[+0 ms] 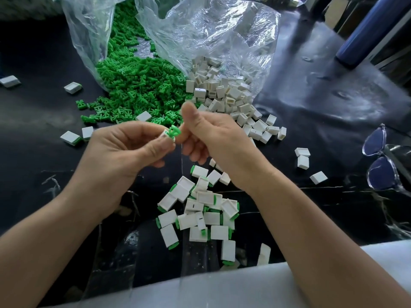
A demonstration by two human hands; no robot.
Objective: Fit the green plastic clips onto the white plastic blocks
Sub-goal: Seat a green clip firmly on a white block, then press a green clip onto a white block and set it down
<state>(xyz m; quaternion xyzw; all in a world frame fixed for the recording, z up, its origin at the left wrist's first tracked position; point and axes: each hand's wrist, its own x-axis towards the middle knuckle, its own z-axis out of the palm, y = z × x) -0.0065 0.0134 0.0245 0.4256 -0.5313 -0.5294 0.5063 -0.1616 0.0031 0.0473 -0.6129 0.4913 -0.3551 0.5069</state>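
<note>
**A:** Where are you standing with it?

**B:** I am working mid-fit. My left hand (124, 147) is gripping one block (165, 135) between thumb and fingers, held up over the worktop (311, 107), and a clip (173, 131) is sitting at the block's end, sticking out, not yet seated as far as I am judging.

**A:** And the right?

**B:** My right hand (213, 138) is resting against the clip with its fingers curled and the thumb lifted clear. I cannot tell whether it is pinching the clip or only pushing it.

**A:** How much is done?

**B:** A pile (200, 210) of fitted pieces is lying just under my wrists, each showing a green edge at one end. A couple more like them are lying off to the left.

**A:** And what is left?

**B:** Far more, I am reckoning. Loose blocks (224, 94) are spilling from one clear bag (211, 36), and loose clips (138, 90) are spilling from the other beside it. Both heaps are looking much bigger than the pile, and a few bare blocks are lying scattered to the right as well.

**A:** So it is early days?

**B:** I am judging it so: the pile is only a small share.
</note>
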